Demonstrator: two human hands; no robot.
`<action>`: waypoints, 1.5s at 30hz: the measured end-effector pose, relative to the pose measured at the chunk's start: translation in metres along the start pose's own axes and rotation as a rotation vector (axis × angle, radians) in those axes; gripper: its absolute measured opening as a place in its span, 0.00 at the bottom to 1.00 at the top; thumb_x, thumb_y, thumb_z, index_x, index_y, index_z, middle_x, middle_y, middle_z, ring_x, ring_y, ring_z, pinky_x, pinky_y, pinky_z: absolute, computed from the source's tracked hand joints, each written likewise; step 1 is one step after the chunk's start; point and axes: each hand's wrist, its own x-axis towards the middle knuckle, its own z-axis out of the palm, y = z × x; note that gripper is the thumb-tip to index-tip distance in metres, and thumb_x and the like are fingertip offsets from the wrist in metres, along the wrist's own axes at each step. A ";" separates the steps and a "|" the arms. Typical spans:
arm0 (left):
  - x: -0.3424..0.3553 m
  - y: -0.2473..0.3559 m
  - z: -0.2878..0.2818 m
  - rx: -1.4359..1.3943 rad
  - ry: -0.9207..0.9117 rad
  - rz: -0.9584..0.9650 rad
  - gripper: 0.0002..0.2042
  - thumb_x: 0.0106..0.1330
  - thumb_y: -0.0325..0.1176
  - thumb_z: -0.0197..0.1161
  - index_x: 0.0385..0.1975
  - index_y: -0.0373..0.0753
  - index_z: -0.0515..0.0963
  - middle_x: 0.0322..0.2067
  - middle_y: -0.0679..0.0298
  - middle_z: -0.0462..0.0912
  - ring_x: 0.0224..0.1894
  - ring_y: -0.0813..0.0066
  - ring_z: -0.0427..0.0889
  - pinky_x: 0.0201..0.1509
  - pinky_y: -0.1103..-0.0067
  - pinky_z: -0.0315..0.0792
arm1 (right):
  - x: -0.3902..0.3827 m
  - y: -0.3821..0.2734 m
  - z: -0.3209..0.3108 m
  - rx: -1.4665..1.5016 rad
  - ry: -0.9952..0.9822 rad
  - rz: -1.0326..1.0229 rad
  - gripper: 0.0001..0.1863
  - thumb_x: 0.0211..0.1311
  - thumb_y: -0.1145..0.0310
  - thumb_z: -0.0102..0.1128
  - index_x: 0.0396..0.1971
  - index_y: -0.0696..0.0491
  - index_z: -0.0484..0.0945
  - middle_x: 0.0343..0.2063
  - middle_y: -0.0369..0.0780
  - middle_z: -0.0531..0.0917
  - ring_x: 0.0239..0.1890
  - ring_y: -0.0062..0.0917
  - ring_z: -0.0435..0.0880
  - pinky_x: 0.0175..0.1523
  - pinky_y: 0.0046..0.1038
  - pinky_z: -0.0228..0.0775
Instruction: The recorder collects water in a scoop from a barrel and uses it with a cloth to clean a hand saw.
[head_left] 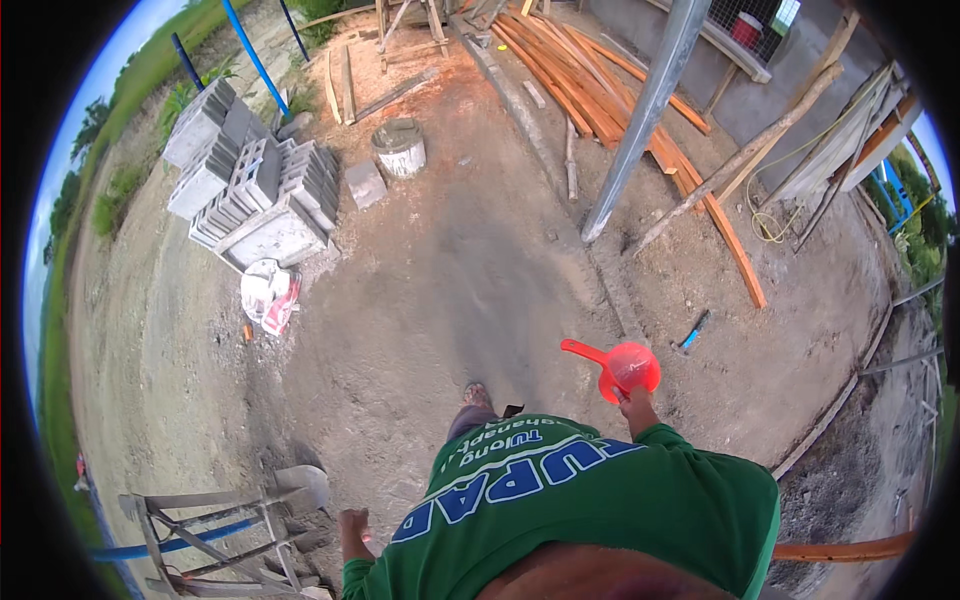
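Note:
My right hand [634,402] is closed on a red plastic dipper [634,366], carried in front of my right side. The dipper's long handle points left, while my fingers grip it at the near rim of its bowl. Some of the fingers are hidden behind it. Low at my left side hangs my left hand [356,524], its fingers loosely parted and no object visible in it. A shovel blade [303,485] lies close to that hand, beside a wooden frame [215,545]. On the ground beyond the dipper rests a blue-handled hammer [692,332].
Grey concrete blocks [262,185] are stacked at the left, with a white and red sack [268,296] before them. A round white bucket [399,148] stands ahead. Lumber [580,80] and a slanting metal post [648,120] are on the right, near a grey wall [735,115].

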 end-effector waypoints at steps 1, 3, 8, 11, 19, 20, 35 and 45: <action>0.038 0.064 -0.026 -0.262 0.094 -0.009 0.13 0.57 0.38 0.61 0.34 0.33 0.78 0.28 0.52 0.82 0.23 0.60 0.82 0.23 0.69 0.79 | 0.005 -0.002 0.023 0.035 0.136 -0.028 0.22 0.60 0.79 0.41 0.55 0.50 0.64 0.50 0.46 0.74 0.46 0.46 0.78 0.42 0.53 0.79; 0.114 0.179 -0.112 -0.162 0.174 0.248 0.13 0.55 0.37 0.64 0.33 0.34 0.78 0.28 0.52 0.82 0.26 0.61 0.82 0.29 0.66 0.78 | 0.008 0.000 0.100 0.038 0.202 -0.061 0.22 0.60 0.78 0.40 0.55 0.50 0.64 0.50 0.46 0.74 0.47 0.46 0.77 0.43 0.53 0.79; 0.223 0.467 -0.291 0.015 0.351 0.912 0.10 0.54 0.35 0.67 0.25 0.34 0.77 0.22 0.55 0.80 0.27 0.66 0.79 0.32 0.73 0.72 | 0.048 0.004 0.228 -0.031 0.123 -0.114 0.23 0.60 0.79 0.40 0.56 0.49 0.64 0.50 0.46 0.73 0.49 0.45 0.77 0.43 0.54 0.79; 0.261 0.579 -0.353 -0.342 0.378 0.975 0.08 0.58 0.31 0.61 0.21 0.35 0.75 0.16 0.67 0.74 0.21 0.80 0.72 0.26 0.79 0.66 | 0.095 0.015 0.301 -0.022 0.058 -0.068 0.22 0.61 0.78 0.43 0.55 0.48 0.64 0.50 0.45 0.74 0.47 0.46 0.77 0.41 0.53 0.79; 0.367 0.636 -0.320 -0.188 -0.125 0.082 0.16 0.60 0.40 0.63 0.43 0.40 0.72 0.35 0.54 0.80 0.29 0.60 0.81 0.31 0.63 0.80 | 0.300 0.027 0.476 -0.270 0.001 -0.183 0.23 0.59 0.78 0.44 0.55 0.49 0.63 0.50 0.45 0.73 0.47 0.45 0.77 0.43 0.52 0.79; 0.376 0.592 -0.311 -0.143 -0.177 0.005 0.17 0.61 0.41 0.63 0.46 0.43 0.68 0.36 0.56 0.79 0.29 0.61 0.81 0.30 0.63 0.79 | 0.307 0.038 0.528 -0.290 -0.041 -0.134 0.23 0.59 0.78 0.44 0.55 0.49 0.63 0.50 0.45 0.73 0.47 0.45 0.77 0.43 0.52 0.79; 0.556 1.243 -0.508 0.036 0.234 1.064 0.14 0.60 0.44 0.60 0.27 0.37 0.79 0.28 0.50 0.81 0.34 0.55 0.82 0.37 0.67 0.74 | 0.385 -0.021 1.179 -0.327 -0.227 -0.208 0.24 0.60 0.77 0.43 0.56 0.42 0.61 0.49 0.44 0.74 0.44 0.43 0.80 0.31 0.44 0.82; 0.499 1.696 -0.650 0.592 0.212 1.325 0.27 0.47 0.51 0.70 0.41 0.36 0.75 0.39 0.47 0.79 0.46 0.51 0.78 0.49 0.62 0.72 | 0.434 -0.021 1.577 -0.518 -0.668 -0.158 0.21 0.61 0.78 0.45 0.54 0.47 0.64 0.43 0.44 0.79 0.36 0.37 0.85 0.26 0.34 0.83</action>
